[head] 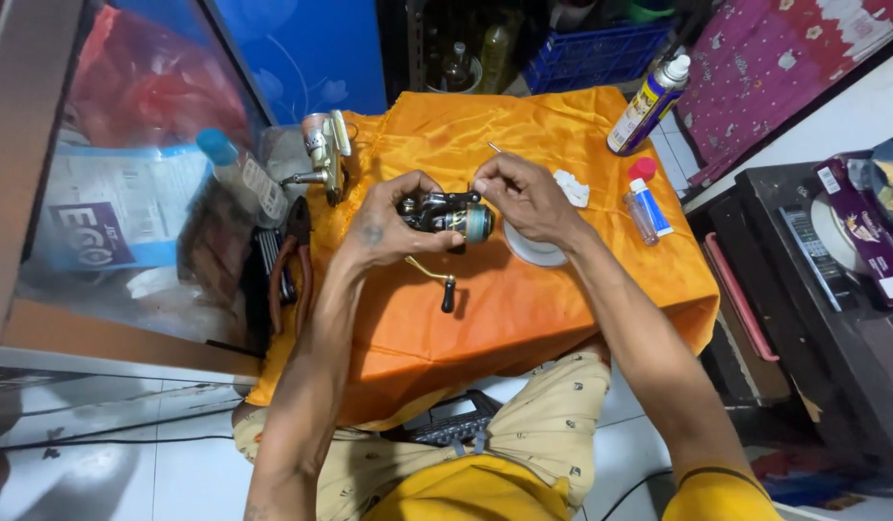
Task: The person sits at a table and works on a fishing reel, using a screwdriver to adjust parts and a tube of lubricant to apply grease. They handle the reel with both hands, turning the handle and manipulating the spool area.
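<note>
Left hand: our left hand [377, 230] has its grip clamped on the black fishing reel [446, 214], in the middle of the frame.
Right hand: our right hand [524, 196] has its fingers pinched together on a thin tool at the reel's top.
Reel handle: it hangs down below the reel.
Surface: we see an orange cloth [524, 299] over the surface.
Upper right: a spray can [647, 104] and a small bottle [647, 205].
Left side: red pliers [290, 265] and a second reel [323, 154].

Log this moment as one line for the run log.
left hand: holds fishing reel | right hand: pinching at reel top | surface: orange cloth | nearby: pliers, spray can
</note>
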